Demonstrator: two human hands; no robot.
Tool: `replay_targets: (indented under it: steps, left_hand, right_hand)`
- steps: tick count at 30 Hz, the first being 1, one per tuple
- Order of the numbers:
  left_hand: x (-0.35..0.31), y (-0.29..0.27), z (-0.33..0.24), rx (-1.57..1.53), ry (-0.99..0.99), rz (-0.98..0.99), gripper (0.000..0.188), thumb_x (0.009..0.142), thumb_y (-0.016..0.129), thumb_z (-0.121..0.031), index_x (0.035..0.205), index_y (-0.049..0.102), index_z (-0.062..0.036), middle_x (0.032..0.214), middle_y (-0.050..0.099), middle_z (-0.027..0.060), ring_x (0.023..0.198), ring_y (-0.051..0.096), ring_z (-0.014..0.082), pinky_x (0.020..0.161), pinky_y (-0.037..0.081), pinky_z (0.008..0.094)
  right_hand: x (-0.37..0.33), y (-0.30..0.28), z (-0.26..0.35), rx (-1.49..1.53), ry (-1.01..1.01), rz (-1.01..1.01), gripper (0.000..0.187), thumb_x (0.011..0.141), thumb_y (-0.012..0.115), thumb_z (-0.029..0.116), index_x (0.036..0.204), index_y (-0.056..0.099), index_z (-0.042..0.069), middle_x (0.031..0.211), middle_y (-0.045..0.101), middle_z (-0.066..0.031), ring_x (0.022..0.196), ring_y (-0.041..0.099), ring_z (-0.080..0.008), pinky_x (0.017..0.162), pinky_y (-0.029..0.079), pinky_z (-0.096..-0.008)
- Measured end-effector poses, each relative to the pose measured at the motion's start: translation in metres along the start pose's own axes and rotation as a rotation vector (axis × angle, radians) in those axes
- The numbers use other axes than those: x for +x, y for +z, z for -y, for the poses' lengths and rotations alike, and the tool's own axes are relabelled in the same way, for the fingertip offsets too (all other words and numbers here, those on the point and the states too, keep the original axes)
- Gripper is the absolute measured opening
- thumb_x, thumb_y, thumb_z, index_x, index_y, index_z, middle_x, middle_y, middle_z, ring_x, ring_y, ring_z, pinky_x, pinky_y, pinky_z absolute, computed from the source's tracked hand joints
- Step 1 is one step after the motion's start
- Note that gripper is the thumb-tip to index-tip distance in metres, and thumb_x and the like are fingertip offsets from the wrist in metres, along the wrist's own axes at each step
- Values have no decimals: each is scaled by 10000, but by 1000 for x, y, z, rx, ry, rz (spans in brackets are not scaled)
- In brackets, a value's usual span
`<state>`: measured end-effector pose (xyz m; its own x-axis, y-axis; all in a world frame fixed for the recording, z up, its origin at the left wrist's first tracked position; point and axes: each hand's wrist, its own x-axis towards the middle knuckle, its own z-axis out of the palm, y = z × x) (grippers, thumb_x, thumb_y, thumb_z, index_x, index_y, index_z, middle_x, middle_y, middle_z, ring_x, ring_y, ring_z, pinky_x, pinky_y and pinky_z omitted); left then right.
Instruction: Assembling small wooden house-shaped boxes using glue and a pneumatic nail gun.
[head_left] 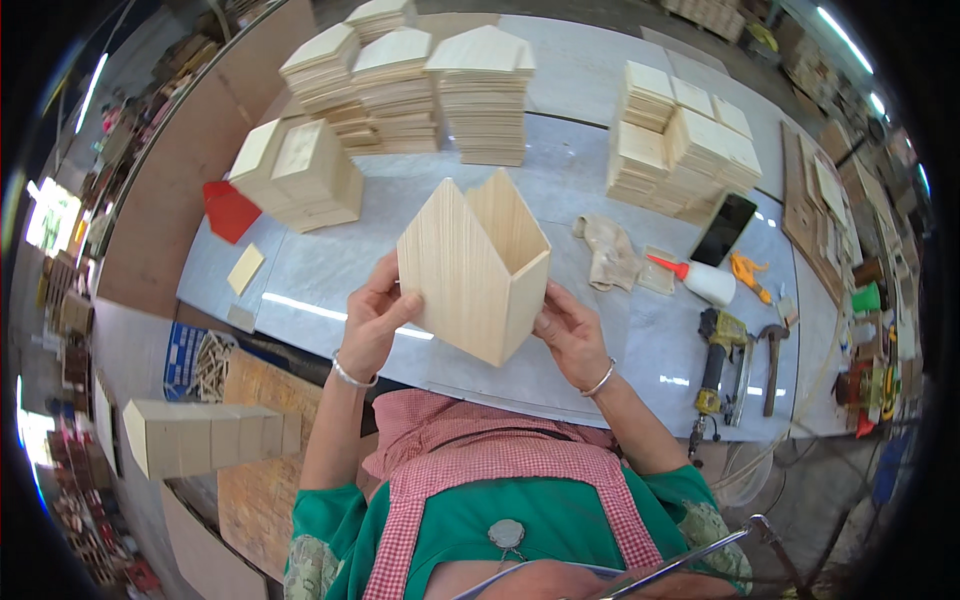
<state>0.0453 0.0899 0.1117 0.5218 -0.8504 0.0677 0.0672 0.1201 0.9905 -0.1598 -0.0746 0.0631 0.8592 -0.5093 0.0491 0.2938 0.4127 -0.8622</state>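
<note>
Between my hands, above the near part of the table, is a pale wooden house-shaped box [452,275]. Its pointed front panel faces me, and its open top shows the bare inside. My left hand [377,318] grips the lower left side, thumb on the front panel. My right hand [572,335] closes on the lower right corner of the box. To the right on the table lie a crumpled cloth [608,252], a white glue bottle with a red tip [705,281] and a dark phone [724,229] propped against stacked blocks.
Stacks of house-shaped panels [484,100] stand at the back; wooden blocks [680,150] are stacked at the back right. Assembled boxes [300,175] and a red house-shaped piece [231,211] sit left. A nail gun [714,360] and a hammer [772,368] lie right. More boxes [205,438] stand lower left.
</note>
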Motion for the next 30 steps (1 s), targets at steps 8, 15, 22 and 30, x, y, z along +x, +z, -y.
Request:
replay_targets:
  steps: [8,15,22,30]
  left_hand:
    - [-48,-34,-14,-182,-99,-61,728,756,744,-174,1347,339,-43,1289,475,57,1190,450,143,1015,350,314]
    - [-164,-132,-117,25,110,-729,370,852,624,-330,1093,548,-61,1011,594,31,989,576,145,885,448,330]
    - [-309,-255,-227,300,-50,-1375,787,751,623,-596,1245,502,5,1096,589,229,987,604,304,861,490,412]
    - [-334,-282,-214,279,-279,-1541,842,710,636,-627,1275,482,-23,1031,584,251,909,618,327,806,515,440]
  right_hand:
    - [21,39,-4,69,108,200,407,920,561,106,1300,468,-6,1184,578,-50,1017,566,-128,845,456,-263]
    - [35,88,-13,-133,181,486,316,940,523,107,1214,537,-48,1085,621,-180,928,642,-239,792,550,-368]
    - [21,35,-34,-207,355,304,256,922,556,115,1123,596,-39,938,658,-133,801,655,-194,703,562,-325]
    - [11,30,-39,-236,406,233,243,907,584,133,1084,614,-31,896,659,-111,755,646,-171,669,553,-299]
